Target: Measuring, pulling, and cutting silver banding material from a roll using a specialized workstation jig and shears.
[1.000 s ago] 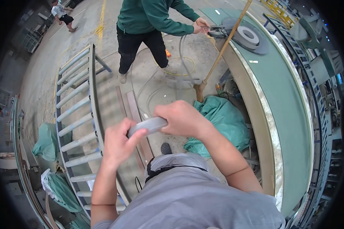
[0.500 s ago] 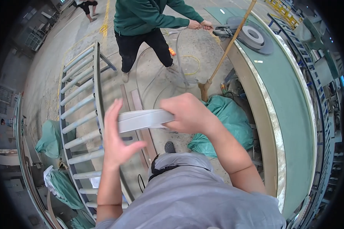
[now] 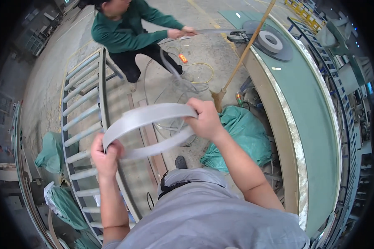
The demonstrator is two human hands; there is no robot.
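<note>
A pale grey flat strip (image 3: 147, 115), bent into a wide loop, is held up in front of my body. My left hand (image 3: 105, 157) is closed on the loop's left end, with the thumb on top. At its right end my right hand (image 3: 205, 119) grips the strip between thumb and curled fingers. Past the loop, more loose grey strip (image 3: 183, 85) lies in tangled coils on the floor. A person in a green sweater (image 3: 124, 39) pulls a length of strip with both hands from the grey roll (image 3: 271, 42) on the green-topped bench.
To the left stands a roller conveyor (image 3: 84, 136). The long bench (image 3: 316, 137) curves along my right, with a green sack (image 3: 245, 139) beside it. A broom (image 3: 241, 62) leans against the bench. Planks (image 3: 156, 159) lie on the floor ahead, near an orange object (image 3: 183, 59).
The strip has opened from a flattened bundle into a wide loop. My left hand has moved left and down and closed on it. The other person has bent down leftward, drawing out strip.
</note>
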